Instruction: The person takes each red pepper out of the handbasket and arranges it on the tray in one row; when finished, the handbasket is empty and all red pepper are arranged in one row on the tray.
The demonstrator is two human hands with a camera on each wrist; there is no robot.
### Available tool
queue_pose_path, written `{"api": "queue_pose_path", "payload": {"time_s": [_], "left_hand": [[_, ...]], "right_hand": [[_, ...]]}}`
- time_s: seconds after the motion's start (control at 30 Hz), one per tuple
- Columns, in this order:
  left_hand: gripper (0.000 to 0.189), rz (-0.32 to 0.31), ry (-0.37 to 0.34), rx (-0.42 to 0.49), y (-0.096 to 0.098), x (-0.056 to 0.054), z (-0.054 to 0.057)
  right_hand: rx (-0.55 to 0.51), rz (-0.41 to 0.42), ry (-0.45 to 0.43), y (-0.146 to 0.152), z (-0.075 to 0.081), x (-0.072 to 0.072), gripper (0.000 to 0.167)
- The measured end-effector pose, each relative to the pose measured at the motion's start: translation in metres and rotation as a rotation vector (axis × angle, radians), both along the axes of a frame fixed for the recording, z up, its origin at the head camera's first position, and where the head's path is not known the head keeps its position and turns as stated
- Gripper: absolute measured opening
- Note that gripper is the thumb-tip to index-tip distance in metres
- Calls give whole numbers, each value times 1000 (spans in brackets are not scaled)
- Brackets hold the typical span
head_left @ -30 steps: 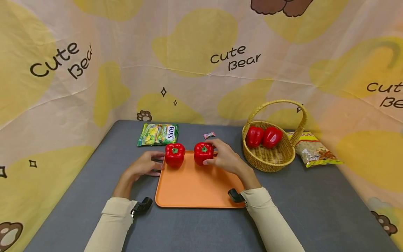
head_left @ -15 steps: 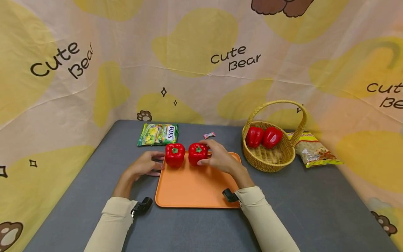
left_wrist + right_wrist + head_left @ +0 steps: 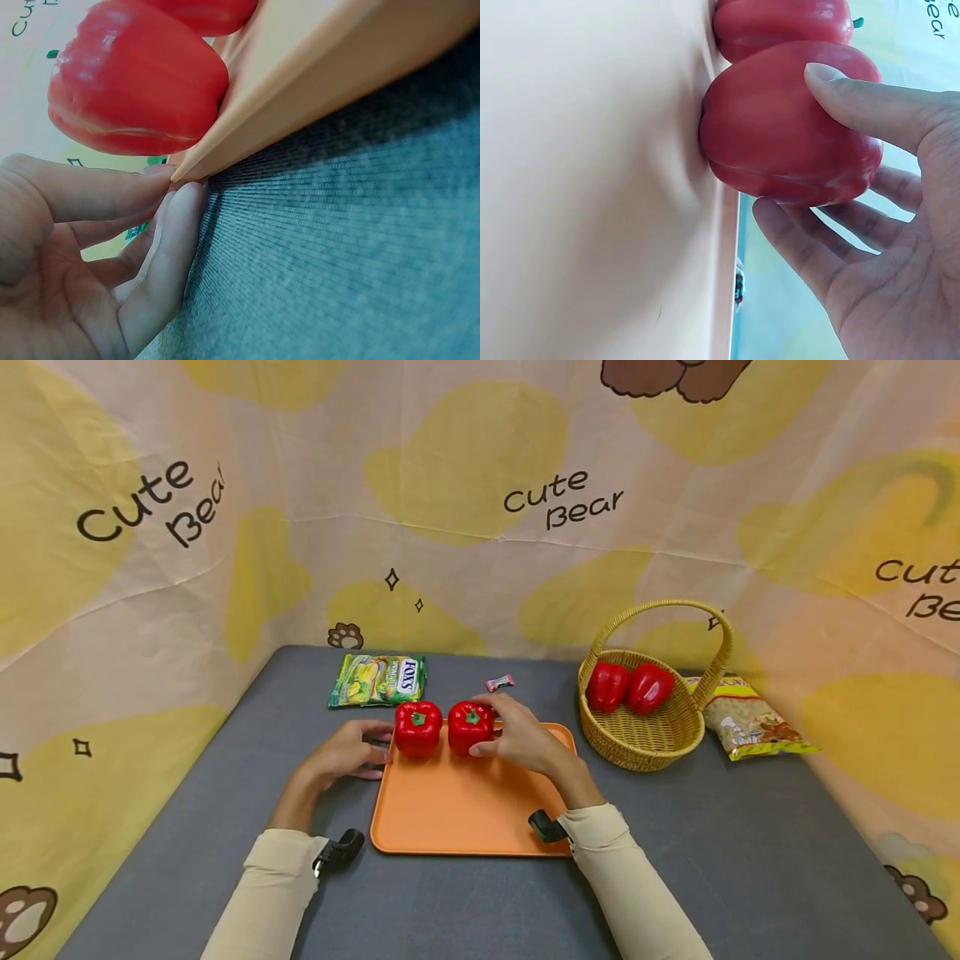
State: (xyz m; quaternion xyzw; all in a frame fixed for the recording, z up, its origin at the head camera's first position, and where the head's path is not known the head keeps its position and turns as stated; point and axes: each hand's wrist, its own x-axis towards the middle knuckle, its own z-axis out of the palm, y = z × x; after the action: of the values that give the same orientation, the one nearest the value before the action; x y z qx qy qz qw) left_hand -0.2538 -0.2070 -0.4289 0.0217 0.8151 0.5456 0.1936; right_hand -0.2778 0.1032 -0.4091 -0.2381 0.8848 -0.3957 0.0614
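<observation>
Two red bell peppers stand upright at the far side of an orange tray (image 3: 450, 814), their green stems facing up. My right hand (image 3: 528, 739) holds the right-hand bell pepper (image 3: 467, 735), thumb on its near side and fingers behind it. In the right wrist view this bell pepper (image 3: 780, 127) sits on the tray, close against its neighbour. The left-hand bell pepper (image 3: 417, 731) stands at the tray's back left corner. Beside it my left hand (image 3: 347, 752) pinches the tray's left rim between thumb and fingers, as the left wrist view shows at the rim (image 3: 247, 124).
A wicker basket (image 3: 637, 752) with a tall handle stands at the right and contains two more red bell peppers (image 3: 648, 687). A yellow snack bag (image 3: 757, 718) lies beside it. Behind the tray lie a green Fox's packet (image 3: 377, 681) and a small pink wrapped candy (image 3: 500, 682).
My right hand has moved the right-hand bell pepper a little to the left, toward the other one. During the last half second it has stayed there. The left hand has not moved.
</observation>
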Motion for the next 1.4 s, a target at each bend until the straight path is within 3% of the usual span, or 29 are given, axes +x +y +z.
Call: {"api": "queue_pose_path", "payload": {"time_s": [0.6, 0.83, 1.17, 1.4], "left_hand": [[59, -4, 12, 20, -1, -1, -1], [59, -5, 6, 8, 0, 0, 0], [60, -5, 10, 6, 0, 0, 0], [60, -5, 9, 2, -1, 1, 0]], "right_hand": [[5, 17, -8, -1, -2, 1, 78], [22, 14, -26, 2, 1, 2, 90], [-6, 39, 56, 27, 11, 11, 88], [35, 35, 145, 53, 19, 22, 81]]}}
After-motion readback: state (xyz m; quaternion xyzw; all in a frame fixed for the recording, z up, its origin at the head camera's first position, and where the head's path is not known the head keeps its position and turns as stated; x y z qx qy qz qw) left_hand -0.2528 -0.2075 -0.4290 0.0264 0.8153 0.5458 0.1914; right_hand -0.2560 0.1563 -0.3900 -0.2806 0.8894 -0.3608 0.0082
